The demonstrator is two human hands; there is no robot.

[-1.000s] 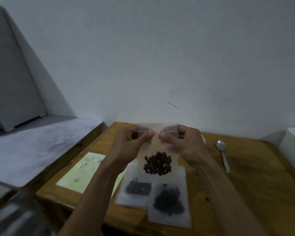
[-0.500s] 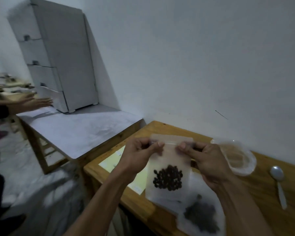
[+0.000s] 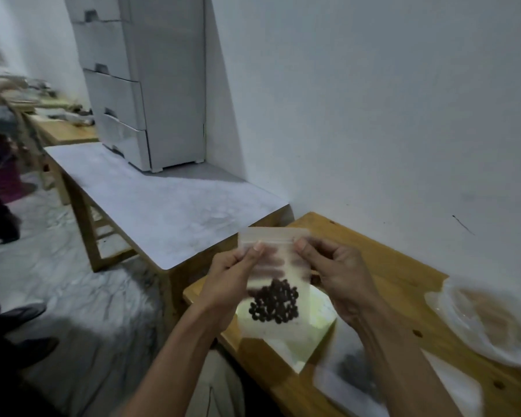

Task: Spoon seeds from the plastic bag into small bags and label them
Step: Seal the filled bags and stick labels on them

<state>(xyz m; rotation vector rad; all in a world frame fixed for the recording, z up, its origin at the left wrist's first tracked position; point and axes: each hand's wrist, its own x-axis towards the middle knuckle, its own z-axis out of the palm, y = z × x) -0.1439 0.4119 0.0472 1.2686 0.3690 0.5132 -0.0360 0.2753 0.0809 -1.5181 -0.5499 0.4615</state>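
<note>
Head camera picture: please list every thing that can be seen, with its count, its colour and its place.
small bag: one, clear with dark seeds at its bottom, held up over the wooden table's left end.
wooden table: one, light brown, against the wall at right.
yellow sheet: one, pale yellow, on the wooden table behind the small bag.
filled bag: one, clear with dark contents, blurred, lying on the wooden table near its front edge.
plastic bag: one, clear, rumpled, on the wooden table at far right.
grey table: one, grey top, left of the wooden table.
drawer cabinet: one, white, on the grey table.
hands: left hand and right hand each pinch the small bag's top.
</note>
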